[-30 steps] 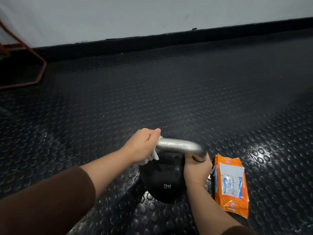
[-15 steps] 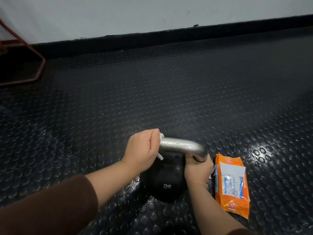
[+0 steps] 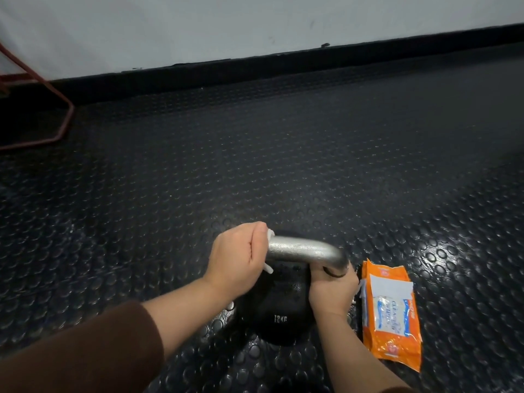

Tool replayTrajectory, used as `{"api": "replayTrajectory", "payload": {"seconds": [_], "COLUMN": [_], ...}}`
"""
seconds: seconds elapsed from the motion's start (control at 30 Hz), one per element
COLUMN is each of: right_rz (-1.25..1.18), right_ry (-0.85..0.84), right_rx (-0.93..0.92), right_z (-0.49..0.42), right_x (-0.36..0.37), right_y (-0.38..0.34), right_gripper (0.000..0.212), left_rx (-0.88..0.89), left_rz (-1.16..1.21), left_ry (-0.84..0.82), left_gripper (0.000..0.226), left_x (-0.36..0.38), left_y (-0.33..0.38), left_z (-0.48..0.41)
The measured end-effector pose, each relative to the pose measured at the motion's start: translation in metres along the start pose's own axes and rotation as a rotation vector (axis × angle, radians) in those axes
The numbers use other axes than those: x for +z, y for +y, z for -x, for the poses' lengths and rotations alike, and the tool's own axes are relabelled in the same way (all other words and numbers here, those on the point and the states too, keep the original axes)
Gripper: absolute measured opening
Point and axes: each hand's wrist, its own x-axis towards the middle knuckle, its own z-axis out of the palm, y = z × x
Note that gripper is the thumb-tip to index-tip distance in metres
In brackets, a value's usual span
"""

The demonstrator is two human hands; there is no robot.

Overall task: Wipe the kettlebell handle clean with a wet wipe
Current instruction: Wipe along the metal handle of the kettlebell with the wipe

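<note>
A black kettlebell (image 3: pixel 279 310) marked 12KG stands on the studded rubber floor, its silver handle (image 3: pixel 306 251) arching over the top. My left hand (image 3: pixel 241 256) grips the handle's left end with a white wet wipe (image 3: pixel 269 234) wrapped under the fingers; only small edges of the wipe show. My right hand (image 3: pixel 331 290) holds the kettlebell at the handle's right base, fingers curled round it.
An orange pack of wet wipes (image 3: pixel 390 313) lies on the floor just right of the kettlebell. A red metal frame (image 3: pixel 61 109) sits at the far left by the wall. Black baseboard (image 3: pixel 283 66) runs along the white wall.
My left hand with the wipe has turned a little on the handle's left end, showing less of the wipe. The right hand and kettlebell stay put.
</note>
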Motion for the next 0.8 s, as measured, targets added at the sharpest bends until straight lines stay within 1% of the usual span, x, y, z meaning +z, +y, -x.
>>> {"api": "replayTrajectory", "payload": {"seconds": [0.03, 0.1, 0.2, 0.23, 0.3, 0.33, 0.37, 0.43, 0.47, 0.53, 0.6, 0.7, 0.8], "right_rz": [0.006, 0.015, 0.018, 0.018, 0.017, 0.018, 0.031, 0.105, 0.143, 0.205, 0.271, 0.381, 0.476], "right_ry": [0.004, 0.017, 0.025, 0.025, 0.020, 0.017, 0.014, 0.017, 0.020, 0.013, -0.029, -0.160, -0.245], "right_rx": [-0.004, -0.010, -0.025, -0.030, -0.031, -0.009, 0.027, 0.058, 0.038, -0.024, -0.144, -0.415, -0.590], "right_z": [0.000, 0.000, 0.001, 0.002, 0.004, 0.006, 0.010, 0.026, 0.037, 0.064, 0.089, 0.109, 0.094], "right_x": [0.000, 0.000, -0.001, -0.001, -0.002, -0.001, 0.000, 0.002, 0.003, 0.001, -0.003, -0.001, 0.007], "right_y": [0.000, 0.001, -0.001, -0.002, -0.006, -0.005, -0.004, 0.003, 0.008, 0.013, 0.021, 0.030, 0.021], "right_gripper": [0.025, 0.025, 0.021, 0.020, 0.020, 0.023, 0.032, 0.060, 0.066, 0.068, 0.063, 0.057, 0.052], "left_rx": [-0.016, -0.101, -0.288, -0.337, -0.372, -0.371, -0.364, -0.327, -0.296, -0.234, -0.193, -0.197, -0.176], "left_rz": [0.006, 0.015, 0.061, 0.091, 0.125, 0.121, 0.113, 0.105, 0.098, 0.060, 0.029, 0.050, 0.057], "left_ry": [-0.028, -0.148, -0.449, -0.525, -0.578, -0.571, -0.546, -0.440, -0.361, -0.195, -0.115, -0.116, -0.127], "left_gripper": [0.048, 0.052, 0.056, 0.055, 0.053, 0.053, 0.053, 0.054, 0.055, 0.054, 0.050, 0.049, 0.051], "left_x": [-0.001, -0.006, -0.016, -0.019, -0.022, -0.022, -0.022, -0.020, -0.018, -0.013, -0.010, -0.011, -0.013], "left_y": [0.001, 0.006, 0.010, 0.010, 0.011, 0.012, 0.012, 0.013, 0.013, 0.014, 0.014, 0.011, 0.014], "left_z": [-0.003, -0.012, -0.032, -0.037, -0.042, -0.042, -0.039, -0.031, -0.024, -0.012, -0.005, -0.005, -0.007]}}
